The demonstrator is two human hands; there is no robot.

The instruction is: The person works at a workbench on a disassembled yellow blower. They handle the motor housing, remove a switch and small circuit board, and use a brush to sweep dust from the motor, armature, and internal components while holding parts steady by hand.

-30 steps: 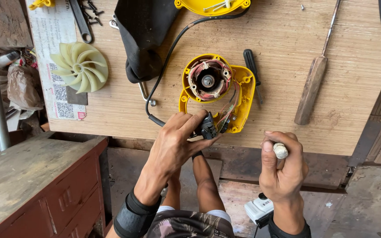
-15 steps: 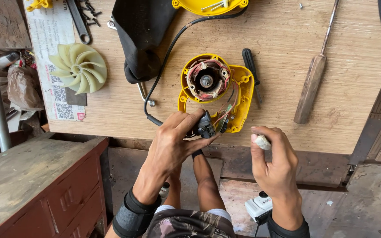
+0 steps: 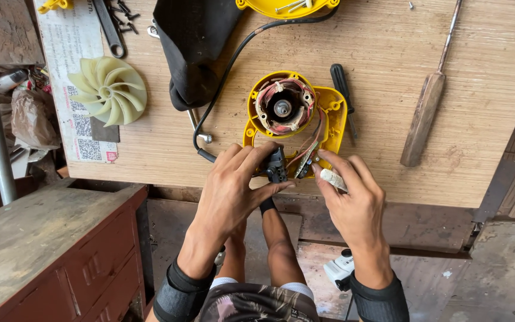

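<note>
Desk (image 3: pixel 388 53): pale fan wheel (image 3: pixel 108 89) on printed sheet (image 3: pixel 70 53); black bag (image 3: pixel 195 42); wood-handled tool (image 3: pixel 427 107); black screwdriver (image 3: pixel 342 89); wrench (image 3: pixel 108 30); loose screws (image 3: pixel 127 16). Below left: red cabinet (image 3: pixel 49 250).

One white rectangular printed sheet (image 3: pixel 78 89) with black square codes, flat on the bench's left end.
</note>
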